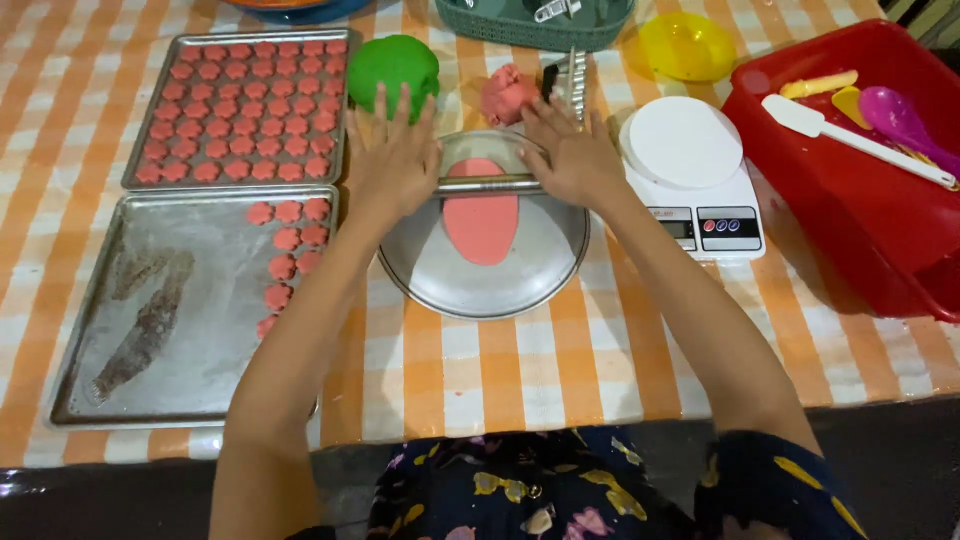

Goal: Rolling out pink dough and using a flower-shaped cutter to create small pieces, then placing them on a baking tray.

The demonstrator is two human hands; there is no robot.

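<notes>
A metal rolling pin lay crosswise, left to right, over a flattened pink dough on a round metal plate. The left hand and right hand pressed flat on its ends, fingers open. The near tray held a few pink cookies; the red tub held spatulas.

Both arms reach forward, left hand and right hand palms down, flat.
</notes>
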